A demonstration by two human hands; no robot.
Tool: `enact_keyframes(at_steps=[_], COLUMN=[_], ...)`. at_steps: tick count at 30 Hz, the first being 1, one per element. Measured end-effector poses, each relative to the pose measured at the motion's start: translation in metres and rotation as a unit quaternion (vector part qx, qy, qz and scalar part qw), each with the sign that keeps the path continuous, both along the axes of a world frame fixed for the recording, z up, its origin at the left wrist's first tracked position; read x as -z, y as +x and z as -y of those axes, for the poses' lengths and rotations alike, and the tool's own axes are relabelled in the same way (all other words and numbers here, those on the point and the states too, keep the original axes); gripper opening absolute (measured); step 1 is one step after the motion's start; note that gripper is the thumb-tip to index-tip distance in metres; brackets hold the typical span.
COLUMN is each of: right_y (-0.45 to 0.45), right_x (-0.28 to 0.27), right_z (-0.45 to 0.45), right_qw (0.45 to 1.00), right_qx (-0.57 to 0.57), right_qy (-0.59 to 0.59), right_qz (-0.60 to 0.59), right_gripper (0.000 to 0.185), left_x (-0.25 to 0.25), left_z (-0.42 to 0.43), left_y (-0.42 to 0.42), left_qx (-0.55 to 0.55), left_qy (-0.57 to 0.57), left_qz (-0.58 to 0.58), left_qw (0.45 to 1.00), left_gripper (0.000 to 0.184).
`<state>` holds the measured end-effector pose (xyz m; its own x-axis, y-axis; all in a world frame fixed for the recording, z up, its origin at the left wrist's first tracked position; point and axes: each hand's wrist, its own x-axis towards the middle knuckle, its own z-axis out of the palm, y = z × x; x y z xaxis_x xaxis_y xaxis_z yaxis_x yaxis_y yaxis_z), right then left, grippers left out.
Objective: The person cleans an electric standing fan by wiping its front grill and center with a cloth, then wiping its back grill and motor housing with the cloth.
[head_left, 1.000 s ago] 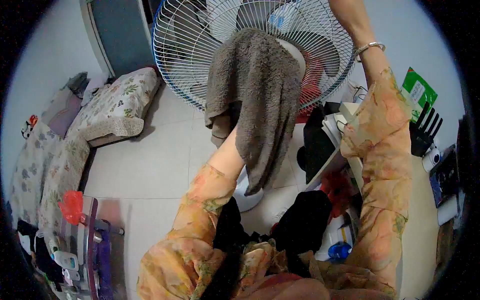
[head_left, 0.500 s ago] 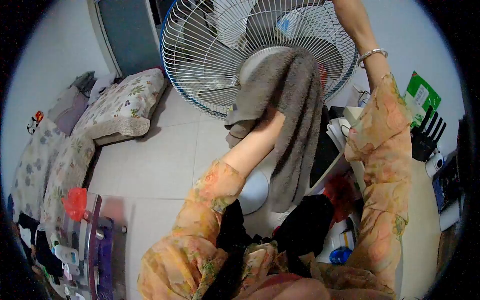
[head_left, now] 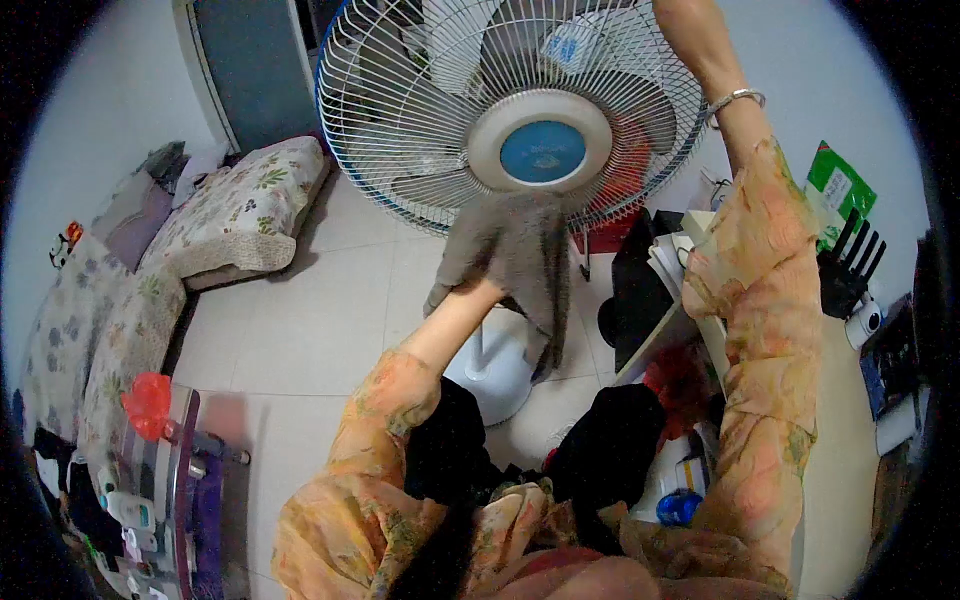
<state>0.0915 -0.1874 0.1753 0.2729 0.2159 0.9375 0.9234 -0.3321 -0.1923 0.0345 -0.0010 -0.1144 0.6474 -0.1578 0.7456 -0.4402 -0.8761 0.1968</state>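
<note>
A large standing fan (head_left: 560, 98) with a wire guard fills the upper middle; its blue centre cap (head_left: 542, 152) shows uncovered. My left hand (head_left: 482, 272) is mostly covered by a grey towel (head_left: 540, 250), which it carries against the lower edge of the guard. The towel drapes over the fingers and hangs down, hiding them. Up at the right side of the guard, my right hand (head_left: 692, 25) is cut off by the top of the view, so its fingers do not show. The fan's round white base (head_left: 490, 385) stands on the floor near my legs.
On the left are a bed with a floral cover (head_left: 235, 215) and a glass-topped table (head_left: 185, 480) with a red bag (head_left: 148, 405) and bottles. To the right, a pale desk (head_left: 845, 480) holds a black knife-like rack (head_left: 845, 265) and a green packet (head_left: 838, 190).
My left hand has drawn the towel down and left from the fan's centre to the guard's lower edge, uncovering the blue cap. My right hand has shifted only slightly.
</note>
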Motion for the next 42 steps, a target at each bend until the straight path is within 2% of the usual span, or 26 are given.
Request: enact_keyframes(at_steps=[2,3,6,10,12,15,18,23,26,29,32,35,36,38,39,42], right_y=[-0.006,-0.011,-0.016,-0.002,0.001,0.0,-0.015,-0.001,0.004,0.004,0.008,0.006,0.009,0.014,0.011,-0.007], right_x=[0.0,0.001,0.003,-0.001,-0.001,-0.001,0.002,-0.002,-0.003,-0.001,0.001,-0.001,0.001,0.002,0.001,-0.003], right_z=[-0.003,-0.004,-0.004,-0.002,-0.003,-0.003,-0.003,-0.002,0.002,0.004,0.003,0.002,0.002,0.0,0.002,0.008], right_qw=[1.0,1.0,1.0,1.0,1.0,0.999,0.999,0.999,0.999,0.999,1.0,1.0,1.0,0.998,1.0,0.997], right_qx=[0.009,0.0,-0.009,0.018,0.018,0.015,0.019,0.025,0.041,0.027,-0.005,0.016,0.017,0.018,0.002,-0.005], right_qy=[0.009,0.006,-0.003,-0.014,-0.015,-0.011,-0.007,-0.006,-0.019,-0.005,0.009,-0.001,0.007,0.023,0.002,-0.04], right_qz=[-0.024,-0.017,-0.002,0.005,0.014,0.026,0.032,0.026,0.026,0.041,0.021,-0.009,0.013,0.059,0.012,-0.058], right_gripper=[0.048,0.048,0.048,0.046,0.046,0.045,0.045,0.045,0.047,0.048,0.048,0.047,0.047,0.047,0.049,0.05], left_x=[-0.011,-0.011,0.023,-0.017,0.006,-0.038,-0.07,-0.074,-0.087,-0.09,-0.066,-0.057,-0.055,-0.035,-0.018,0.068], left_z=[-0.008,-0.013,-0.041,-0.028,-0.052,-0.034,-0.012,0.005,0.031,0.048,0.051,0.048,0.05,0.048,0.044,0.024], left_y=[-0.008,-0.012,0.01,-0.037,0.003,-0.004,-0.002,0.019,0.007,-0.006,0.015,-0.002,-0.004,0.003,0.009,0.048], left_qx=[-0.055,-0.072,-0.255,-0.218,-0.188,-0.087,0.017,-0.059,0.037,0.033,0.007,0.011,0.02,0.034,0.04,0.151], left_qy=[0.022,0.035,0.159,0.019,0.026,-0.087,-0.198,-0.046,-0.094,-0.014,0.066,0.066,0.06,0.024,0.006,-0.181], left_qz=[-0.08,-0.035,-0.137,-0.024,0.054,0.017,-0.02,0.08,0.005,0.104,0.126,0.106,0.106,0.025,-0.016,-0.105], left_qw=[0.995,0.996,0.944,0.975,0.98,0.992,0.98,0.994,0.995,0.994,0.99,0.992,0.992,0.999,0.999,0.966], left_gripper=[0.045,0.029,0.034,0.046,0.045,0.045,0.045,0.046,0.051,0.053,0.055,0.054,0.054,0.051,0.05,0.048])
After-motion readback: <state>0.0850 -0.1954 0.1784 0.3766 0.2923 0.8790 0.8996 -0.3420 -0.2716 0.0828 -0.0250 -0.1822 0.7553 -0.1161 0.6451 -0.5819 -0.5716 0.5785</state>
